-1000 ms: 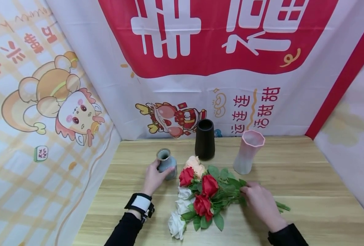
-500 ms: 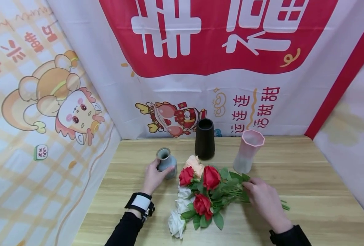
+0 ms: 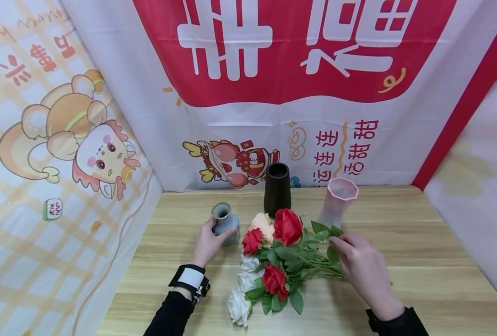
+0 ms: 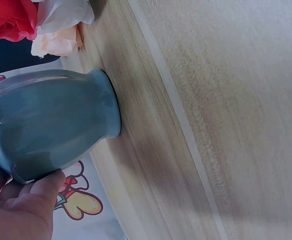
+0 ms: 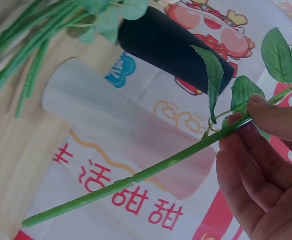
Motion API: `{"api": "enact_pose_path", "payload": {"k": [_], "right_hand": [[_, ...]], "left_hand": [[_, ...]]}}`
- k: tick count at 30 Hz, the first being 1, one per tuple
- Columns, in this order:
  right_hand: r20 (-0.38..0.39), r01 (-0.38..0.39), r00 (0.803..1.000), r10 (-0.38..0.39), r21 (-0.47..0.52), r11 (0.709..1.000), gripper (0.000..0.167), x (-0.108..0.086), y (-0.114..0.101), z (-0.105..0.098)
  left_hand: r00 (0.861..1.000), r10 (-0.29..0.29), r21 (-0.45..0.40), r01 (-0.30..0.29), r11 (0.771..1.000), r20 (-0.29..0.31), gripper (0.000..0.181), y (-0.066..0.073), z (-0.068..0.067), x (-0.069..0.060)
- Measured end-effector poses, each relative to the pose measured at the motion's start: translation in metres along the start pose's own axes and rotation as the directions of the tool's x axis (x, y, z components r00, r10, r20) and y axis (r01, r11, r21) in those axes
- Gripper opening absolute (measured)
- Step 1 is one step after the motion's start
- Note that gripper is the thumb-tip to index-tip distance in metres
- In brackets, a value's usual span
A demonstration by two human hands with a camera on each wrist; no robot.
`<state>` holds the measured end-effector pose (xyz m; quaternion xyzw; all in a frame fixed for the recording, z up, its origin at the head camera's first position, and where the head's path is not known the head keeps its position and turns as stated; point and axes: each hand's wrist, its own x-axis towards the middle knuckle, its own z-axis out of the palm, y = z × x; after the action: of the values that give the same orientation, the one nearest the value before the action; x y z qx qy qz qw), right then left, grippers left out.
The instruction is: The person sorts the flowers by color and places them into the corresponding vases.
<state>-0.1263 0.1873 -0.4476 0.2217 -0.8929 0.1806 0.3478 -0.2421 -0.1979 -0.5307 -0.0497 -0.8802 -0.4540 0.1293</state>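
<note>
My left hand (image 3: 208, 242) is curled round the small blue-grey vase (image 3: 230, 229), which stands upright on the table; in the left wrist view the fingers and thumb lie on the glazed vase (image 4: 56, 122). Between thumb and fingers, my right hand (image 3: 364, 270) pinches one rose stem; the right wrist view shows the green stem (image 5: 136, 177) extending freely below the hand (image 5: 266, 165). That stem's red rose (image 3: 288, 227) is raised above the other flowers. Two more red roses, including one red rose (image 3: 275, 281), a peach rose (image 3: 262, 226) and white roses (image 3: 239, 306) lie on the table.
A black vase (image 3: 277, 189) stands at the back middle of the wooden table (image 3: 425, 242). The pink-and-white vase (image 3: 337, 200) stands to its right, behind the right hand. Printed cloths (image 3: 231, 114) hang behind and at both sides.
My right hand has lifted slightly, and the pinched red rose has risen from the bunch toward the black vase. The left hand keeps its hold on the small vase.
</note>
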Motion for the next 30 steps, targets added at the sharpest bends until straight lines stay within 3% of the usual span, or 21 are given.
{"api": "enact_pose_path", "payload": {"k": [21, 30], "right_hand": [[-0.159, -0.049, 0.985, 0.067, 0.117, 0.992, 0.023, 0.014, -0.002, -0.013], [-0.186, -0.092, 0.974, 0.129, 0.198, 0.976, 0.022, 0.024, -0.005, -0.014]], "left_hand": [[1.000, 0.001, -0.009, -0.001, 1.000, -0.023, 0.053, 0.002, 0.001, -0.003], [1.000, -0.013, -0.008, 0.013, 1.000, -0.022, 0.054, 0.001, 0.002, -0.002]]}}
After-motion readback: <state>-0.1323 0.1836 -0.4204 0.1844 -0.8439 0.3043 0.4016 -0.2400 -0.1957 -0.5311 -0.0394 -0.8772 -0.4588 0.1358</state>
